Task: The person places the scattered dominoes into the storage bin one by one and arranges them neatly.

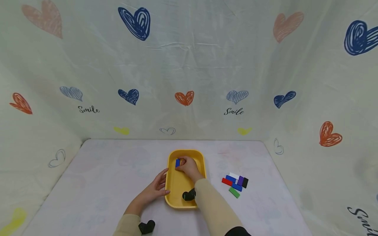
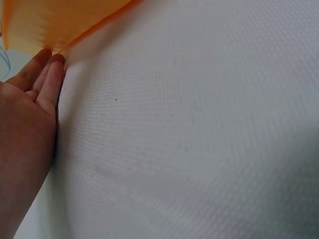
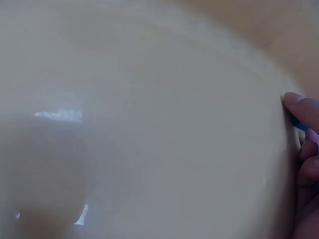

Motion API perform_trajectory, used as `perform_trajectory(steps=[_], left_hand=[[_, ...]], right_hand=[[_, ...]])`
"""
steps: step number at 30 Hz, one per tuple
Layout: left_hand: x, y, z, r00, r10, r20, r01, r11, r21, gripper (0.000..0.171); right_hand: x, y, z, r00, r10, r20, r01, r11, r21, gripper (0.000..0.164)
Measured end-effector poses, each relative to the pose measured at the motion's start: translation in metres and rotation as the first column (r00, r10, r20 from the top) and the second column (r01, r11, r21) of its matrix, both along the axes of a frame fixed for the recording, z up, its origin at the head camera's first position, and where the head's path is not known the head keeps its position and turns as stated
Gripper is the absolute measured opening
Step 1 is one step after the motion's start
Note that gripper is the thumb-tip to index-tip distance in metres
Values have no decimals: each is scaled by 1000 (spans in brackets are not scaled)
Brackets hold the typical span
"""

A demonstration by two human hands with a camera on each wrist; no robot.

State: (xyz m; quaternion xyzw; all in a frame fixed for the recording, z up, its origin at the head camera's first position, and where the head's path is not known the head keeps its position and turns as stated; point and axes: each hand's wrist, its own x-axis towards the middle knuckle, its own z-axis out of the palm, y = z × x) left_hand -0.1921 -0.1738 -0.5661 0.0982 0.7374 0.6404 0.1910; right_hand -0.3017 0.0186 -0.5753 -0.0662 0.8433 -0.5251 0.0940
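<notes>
A yellow tray (image 1: 180, 193) lies on the table. Inside it, near the far left corner, is a small blue block (image 1: 178, 163), pinched between the thumb and fingers of my right hand (image 1: 189, 167). In the right wrist view only a sliver of the blue block (image 3: 299, 124) shows between thumb and fingers of the right hand (image 3: 309, 164). My left hand (image 1: 155, 186) rests against the tray's left side, thumb at the rim and fingers extended along the outer wall. Its fingertips touch the tray (image 2: 65, 22) in the left wrist view.
To the right of the tray sits a loose cluster of small blocks: a red block (image 1: 227, 181), a green block (image 1: 234, 192), a white block (image 1: 234, 175), a black block (image 1: 245, 183), a purple block (image 1: 240, 180) and blue ones. A heart-printed curtain (image 1: 189, 65) hangs behind the table (image 1: 118, 164).
</notes>
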Motion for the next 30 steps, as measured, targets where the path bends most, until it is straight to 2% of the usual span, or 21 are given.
perform_trajectory(steps=[13,19,24,30], left_hand=[[2,1,2,1000,-8,-3,8,1000,8,88],[1,1,2,1000,-6,1,6,1000,-3,89],[1,3,3,1000,-3,9,3,1000,-17,91],[0,2,2,1000,1,14,-1,1000,-14,91]], right_hand=[[2,1,1,1000,5,-31,-6,999,-33,38],[2,2,5,1000,1,4,-1,999,-45,37],[2,5,14,998,5,55,0,996,-85,39],[7,14,30,997,39,64,-31,993,-114,41]])
